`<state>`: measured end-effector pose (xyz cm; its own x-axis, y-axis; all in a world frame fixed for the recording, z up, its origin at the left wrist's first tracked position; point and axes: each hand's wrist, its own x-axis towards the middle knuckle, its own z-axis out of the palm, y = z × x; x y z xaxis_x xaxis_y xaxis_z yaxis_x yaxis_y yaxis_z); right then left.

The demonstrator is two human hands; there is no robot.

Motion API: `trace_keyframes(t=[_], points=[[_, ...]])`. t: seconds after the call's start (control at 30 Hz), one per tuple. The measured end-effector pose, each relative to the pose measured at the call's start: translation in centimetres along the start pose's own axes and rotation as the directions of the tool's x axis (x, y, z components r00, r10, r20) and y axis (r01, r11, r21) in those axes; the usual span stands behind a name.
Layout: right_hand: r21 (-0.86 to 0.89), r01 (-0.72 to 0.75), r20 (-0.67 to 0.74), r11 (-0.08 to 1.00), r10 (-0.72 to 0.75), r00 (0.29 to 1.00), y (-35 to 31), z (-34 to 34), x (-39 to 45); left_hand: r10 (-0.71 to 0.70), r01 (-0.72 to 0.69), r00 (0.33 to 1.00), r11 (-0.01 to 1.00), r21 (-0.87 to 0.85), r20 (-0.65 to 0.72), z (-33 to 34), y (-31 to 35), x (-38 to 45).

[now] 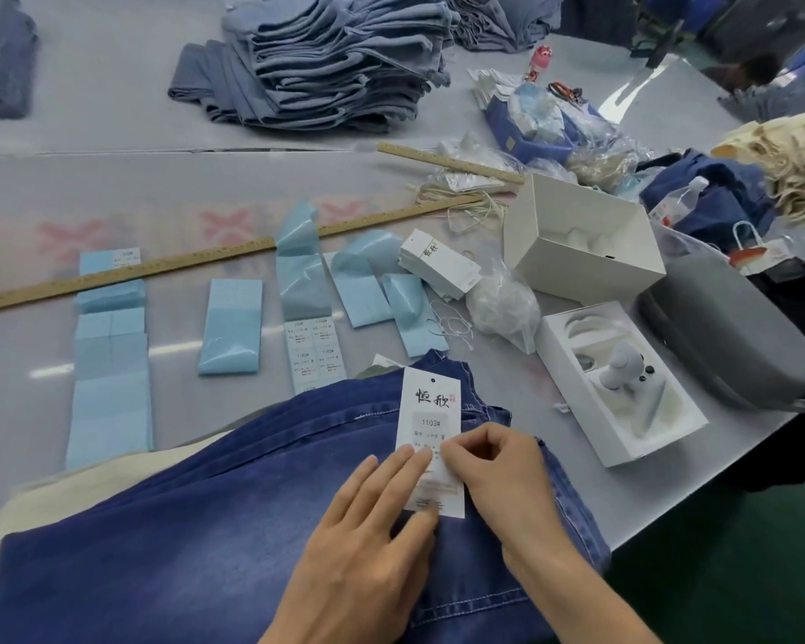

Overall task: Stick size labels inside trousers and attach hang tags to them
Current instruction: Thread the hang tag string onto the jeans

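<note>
Dark blue denim trousers [196, 541] lie across the near table edge. A white hang tag [431, 411] printed "1103#" lies on the denim near the waistband. My left hand [368, 541] lies flat, its straight fingers pressing the tag's lower left part. My right hand [493, 462] has curled fingers that press a white size label onto the tag's middle. A sheet of white size labels [314, 348] on blue backing lies beyond the trousers. A stack of spare hang tags [438, 264] sits further right.
Blue backing strips [110, 360] lie in rows on the table. Two wooden rulers [159, 267] cross behind them. White boxes [582, 239], a grey case [726, 337] and plastic bags crowd the right side. Folded trousers [335, 58] are stacked at the back.
</note>
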<state>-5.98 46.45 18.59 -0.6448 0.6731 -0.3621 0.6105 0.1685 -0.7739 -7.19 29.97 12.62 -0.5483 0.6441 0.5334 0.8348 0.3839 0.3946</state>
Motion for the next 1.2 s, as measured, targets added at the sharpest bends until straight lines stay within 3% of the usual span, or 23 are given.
trace_keyframes(t=[0.23, 0.3, 0.33, 0.4, 0.43, 0.5, 0.6, 0.73, 0.8, 0.9, 0.93, 1.0, 1.07, 1.13, 1.2], points=[[-0.234, 0.234, -0.096, 0.944, -0.262, 0.960, 0.7, 0.3, -0.3, -0.008, 0.009, 0.999, 1.000, -0.017, 0.044, 0.3, -0.7, 0.2], [-0.332, 0.361, -0.129, 0.871, -0.422, 0.898, 0.4, 0.0, -0.8, -0.012, 0.013, 0.999, 1.000, -0.019, 0.039, 0.3, -0.7, 0.0], [-0.389, 0.481, -0.086, 0.786, -0.551, 0.830, 0.3, -0.2, -1.0, -0.013, 0.014, 0.999, 1.000, -0.023, 0.030, 0.4, -0.7, 0.0], [-0.482, 0.681, 0.211, 0.550, -0.682, 0.700, 1.0, -0.5, -1.2, -0.015, 0.015, 1.000, 0.999, -0.039, 0.014, 0.4, -0.7, -0.2], [-0.488, 0.729, 0.398, 0.481, -0.620, 0.676, 1.3, -0.6, -1.2, -0.020, 0.020, 1.000, 0.999, -0.037, 0.009, 0.4, -0.6, -0.2], [-0.482, 0.711, 0.596, 0.511, -0.404, 0.694, 2.0, -1.2, -0.8, -0.025, 0.025, 1.000, 0.999, -0.036, 0.002, 0.4, -0.6, -0.2], [-0.497, 0.714, 0.530, 0.492, -0.480, 0.700, 2.2, -1.5, -0.3, -0.037, 0.036, 0.999, 0.997, -0.063, -0.014, 0.4, -0.7, -0.3], [-0.575, 0.697, 0.565, 0.428, -0.408, 0.717, 2.3, -1.2, -0.3, -0.026, 0.022, 0.998, 0.997, -0.075, -0.054, 0.6, -0.9, -0.1], [-0.566, 0.696, 0.493, 0.442, -0.495, 0.715, 2.3, -1.1, -0.5, -0.037, 0.026, 0.995, 0.993, -0.115, -0.096, 0.5, -0.8, -0.5], [-0.679, 0.688, 0.447, 0.257, -0.598, 0.665, 2.2, -0.7, -1.1, -0.058, 0.030, 0.988, 0.980, -0.197, -0.140, 0.6, -1.1, -1.1], [-0.701, 0.674, 0.437, 0.231, -0.607, 0.663, 2.3, -0.5, -1.3, -0.098, 0.065, 0.987, 0.971, -0.232, -0.131, 0.4, -1.1, -0.8], [-0.725, 0.654, 0.394, 0.214, -0.649, 0.650, 2.4, 0.0, -1.3, -0.301, 0.268, 0.950, 0.921, -0.282, -0.082, -0.2, -1.1, 0.7], [-0.742, 0.637, 0.346, 0.209, -0.693, 0.632, 1.9, 0.4, -1.2, -0.519, 0.455, 0.852, 0.798, -0.396, -0.068, -0.7, -1.8, 2.4], [-0.731, 0.650, 0.306, 0.208, -0.752, 0.584, 1.3, 0.5, -0.9, -0.569, 0.507, 0.821, 0.769, -0.389, -0.056, -0.8, -2.4, 4.4], [-0.655, 0.706, 0.266, 0.270, -0.792, 0.549, 0.8, 0.1, -0.1, -0.551, 0.544, 0.834, 0.810, -0.219, 0.033, -0.5, -3.4, 6.1]])
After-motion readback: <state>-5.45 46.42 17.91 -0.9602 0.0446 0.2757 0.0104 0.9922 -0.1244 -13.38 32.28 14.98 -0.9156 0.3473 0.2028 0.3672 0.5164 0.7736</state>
